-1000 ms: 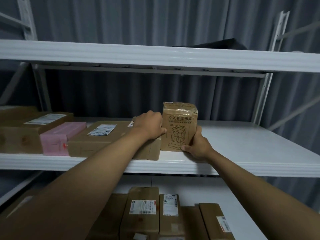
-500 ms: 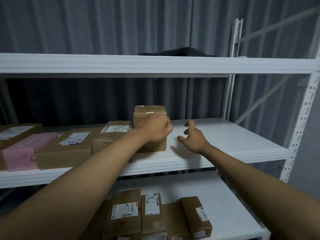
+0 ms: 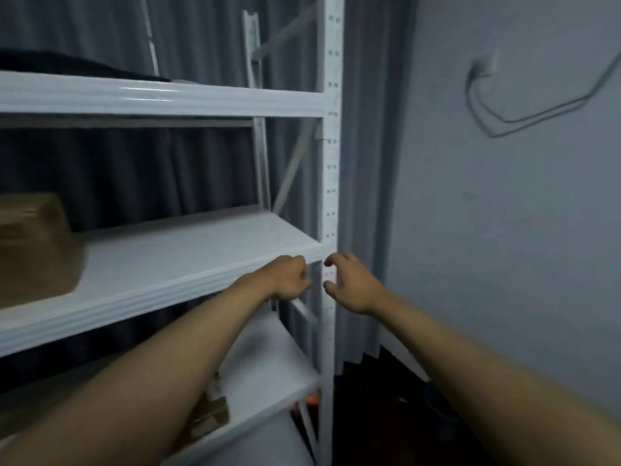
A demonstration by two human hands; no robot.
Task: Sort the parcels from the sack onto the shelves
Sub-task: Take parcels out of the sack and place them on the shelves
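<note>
both hands are held out in the middle of the frame, just in front of the right end of the middle shelf, and neither holds anything. the left hand has its fingers curled inward, close to the shelf's front corner; whether it touches the edge is not clear through the blur. the right hand sits just beside it, fingers loosely bent and spread, thumb apart from them, in front of the white upright post with its row of small holes. a narrow gap separates the two hands.

a brown cardboard parcel stands on the middle shelf at the far left edge of the frame, well apart from both hands and blurred. lower down, behind the left forearm, the corner of another brown parcel shows on the bottom shelf. the top shelf runs across the upper left, with something dark lying on it that cannot be made out.

a grey pleated curtain hangs behind the rack. at the right of the frame is a pale wall with a dark cable looping down from a fitting in the upper right.
</note>
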